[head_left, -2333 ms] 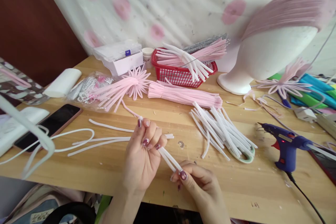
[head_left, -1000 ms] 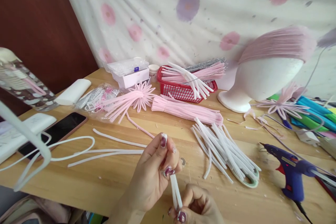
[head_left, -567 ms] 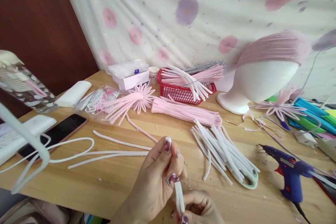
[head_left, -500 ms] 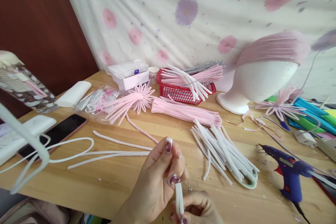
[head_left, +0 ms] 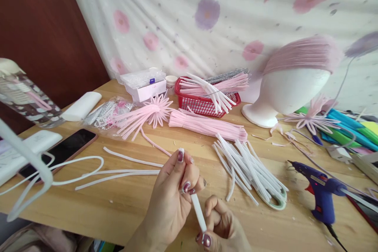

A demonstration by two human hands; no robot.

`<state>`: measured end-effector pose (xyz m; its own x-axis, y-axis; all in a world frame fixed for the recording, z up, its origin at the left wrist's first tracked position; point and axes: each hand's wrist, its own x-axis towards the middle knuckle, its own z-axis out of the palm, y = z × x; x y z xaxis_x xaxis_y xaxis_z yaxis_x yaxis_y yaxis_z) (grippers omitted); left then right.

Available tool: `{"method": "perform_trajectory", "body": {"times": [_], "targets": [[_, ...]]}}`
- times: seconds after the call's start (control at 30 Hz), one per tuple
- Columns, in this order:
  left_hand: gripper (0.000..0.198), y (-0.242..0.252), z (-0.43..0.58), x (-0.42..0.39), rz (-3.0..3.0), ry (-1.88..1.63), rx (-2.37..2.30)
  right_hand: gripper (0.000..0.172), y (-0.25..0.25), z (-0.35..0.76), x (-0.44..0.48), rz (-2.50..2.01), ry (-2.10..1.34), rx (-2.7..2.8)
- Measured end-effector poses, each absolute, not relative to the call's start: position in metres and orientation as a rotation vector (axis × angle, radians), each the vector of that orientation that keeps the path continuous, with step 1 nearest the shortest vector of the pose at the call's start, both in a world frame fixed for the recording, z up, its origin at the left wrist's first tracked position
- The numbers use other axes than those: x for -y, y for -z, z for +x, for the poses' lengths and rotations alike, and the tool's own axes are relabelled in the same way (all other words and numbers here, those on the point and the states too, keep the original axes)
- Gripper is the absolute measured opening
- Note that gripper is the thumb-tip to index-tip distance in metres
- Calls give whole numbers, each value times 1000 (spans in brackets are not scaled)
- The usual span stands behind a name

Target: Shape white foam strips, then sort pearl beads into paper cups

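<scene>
Our left hand (head_left: 173,197) is curled around a white strip (head_left: 198,213), and our right hand (head_left: 223,226) pinches its lower end; we hold it on the near side of the red basket (head_left: 196,104). Nearer us than that basket lie a pink bundle (head_left: 206,125), loose white stems (head_left: 251,171) and, farther right, a glue gun (head_left: 321,193).

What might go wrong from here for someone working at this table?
The glue gun shows a red light, so its tip may be hot; a hand brushing it could get burned.

The glue gun's black cord runs toward the near side and might get snagged.

The white strip, pinched between the left hand and right hand, could bend or slip if pulled hard.
</scene>
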<state>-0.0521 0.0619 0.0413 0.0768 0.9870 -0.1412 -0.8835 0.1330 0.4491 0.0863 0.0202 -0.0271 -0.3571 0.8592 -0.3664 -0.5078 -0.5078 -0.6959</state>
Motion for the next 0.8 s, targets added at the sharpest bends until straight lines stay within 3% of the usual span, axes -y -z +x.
{"method": "perform_trajectory", "body": {"times": [0.23,0.47,0.53,0.63,0.73,0.8], "targets": [[43,-24,-29,-48,161,-1316,-592,45,34,80,-21,-822,-1836,594],[34,-28,-62,-66,147,-1497,-627,45,23,101,-16,-1047,-1754,876],[34,-26,-85,-73,245,-1649,-726,41,19,127,-17,-1225,-1541,1019],[28,-10,-121,-71,595,-1818,-1132,32,11,174,-29,-1555,-932,1265],[13,17,-151,-59,1376,-1451,-1708,32,4,206,-52,-1780,-306,1428],[13,33,-162,-51,1792,-1179,-1862,35,-1,210,-66,-1880,-150,1448]]}}
